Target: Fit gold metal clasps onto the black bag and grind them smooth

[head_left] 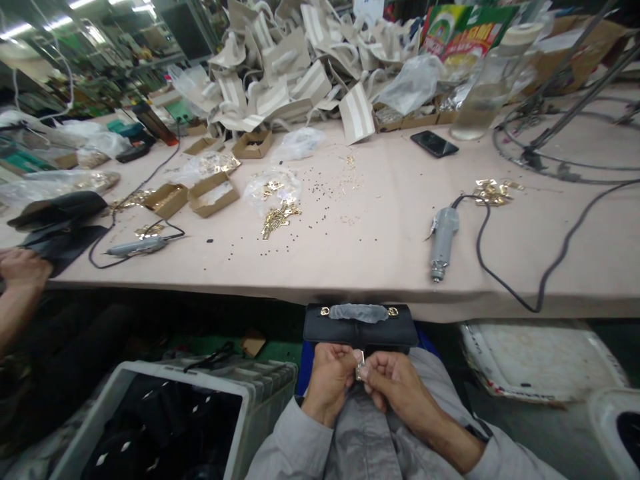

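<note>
Over my lap, my left hand and my right hand meet, both pinching one small shiny metal fitting. The fingers cover part of it, so its exact kind is unclear. Just beyond them a black handbag rests against the table edge. Clear plastic film wraps its handle, which is fixed by gold-coloured rings at both ends.
On the table lie gold metal pieces, scattered tiny dark bits, a grey electric screwdriver, another screwdriver and a phone. A grey crate holds black items at my left. A co-worker's hand touches black material.
</note>
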### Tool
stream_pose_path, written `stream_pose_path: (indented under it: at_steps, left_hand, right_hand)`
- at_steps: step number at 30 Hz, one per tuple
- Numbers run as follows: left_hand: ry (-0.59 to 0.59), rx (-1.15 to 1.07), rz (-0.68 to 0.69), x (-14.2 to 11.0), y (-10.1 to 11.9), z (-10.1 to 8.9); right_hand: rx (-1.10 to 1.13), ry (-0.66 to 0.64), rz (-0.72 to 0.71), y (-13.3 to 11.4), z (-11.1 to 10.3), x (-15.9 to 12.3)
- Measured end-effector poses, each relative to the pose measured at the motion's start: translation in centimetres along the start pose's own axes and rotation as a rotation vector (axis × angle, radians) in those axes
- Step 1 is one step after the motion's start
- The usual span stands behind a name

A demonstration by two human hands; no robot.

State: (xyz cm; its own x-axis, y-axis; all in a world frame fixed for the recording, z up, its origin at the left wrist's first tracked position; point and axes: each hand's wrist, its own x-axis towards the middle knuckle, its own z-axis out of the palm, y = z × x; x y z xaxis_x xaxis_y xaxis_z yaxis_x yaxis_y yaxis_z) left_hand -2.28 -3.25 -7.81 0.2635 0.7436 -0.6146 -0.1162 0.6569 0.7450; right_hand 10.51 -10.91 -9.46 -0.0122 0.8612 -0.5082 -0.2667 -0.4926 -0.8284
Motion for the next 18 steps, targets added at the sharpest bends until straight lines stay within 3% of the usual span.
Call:
stream_pose_path:
  at_steps: [4,12,18]
  left_hand:
    - [0.001,0.014,-0.037,-0.1,0.0,0.0]
    - [-0.236,-0.098,-0.215,0.4,0.3,-1.1]
    - [-0.119,-0.027,-0.079,0.9,-0.3,-1.4]
  right_hand:
    - [0.007,-0.104,-0.022,0.4,0.0,0.1]
    - [0.029,-0.096,-0.016,-0.2,0.7,-0.1]
    - [-0.090,-0.042,0.003,0.3,0.4,-0.1]
